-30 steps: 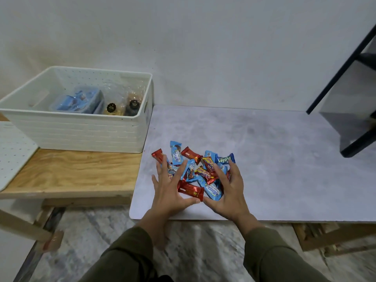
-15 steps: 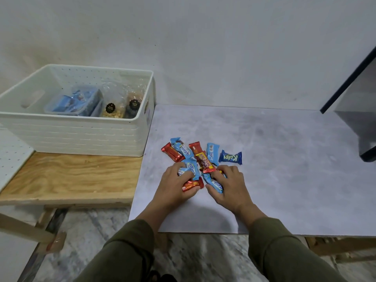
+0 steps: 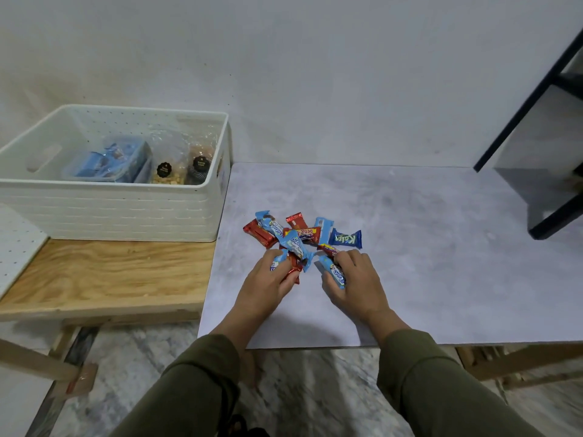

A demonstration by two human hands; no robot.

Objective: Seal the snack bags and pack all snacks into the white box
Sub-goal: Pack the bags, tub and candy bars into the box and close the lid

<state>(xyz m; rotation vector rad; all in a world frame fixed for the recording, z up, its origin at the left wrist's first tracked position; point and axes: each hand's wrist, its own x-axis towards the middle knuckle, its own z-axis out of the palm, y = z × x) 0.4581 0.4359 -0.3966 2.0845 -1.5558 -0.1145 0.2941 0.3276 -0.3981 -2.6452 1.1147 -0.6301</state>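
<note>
A pile of small wrapped snacks (image 3: 299, 236), red and light blue, lies on the grey tabletop (image 3: 410, 247). A dark blue snack (image 3: 345, 239) sits at the pile's right edge. My left hand (image 3: 268, 282) is closed around several red and blue wrappers at the pile's near left. My right hand (image 3: 353, 279) grips a light blue snack and a red one at the near right. The white box (image 3: 110, 206) stands to the left on a wooden shelf, holding a blue packet (image 3: 110, 160) and two clear sealed bags (image 3: 183, 165) with black labels.
The wooden shelf (image 3: 110, 275) sits lower than the grey tabletop and left of it. A white perforated board (image 3: 15, 247) is at the far left. A black metal frame (image 3: 552, 127) stands at the back right. Marble floor shows below the table edge.
Both hands went from spread around the pile to closed on snacks at its near side. The snacks have bunched and shifted a little.
</note>
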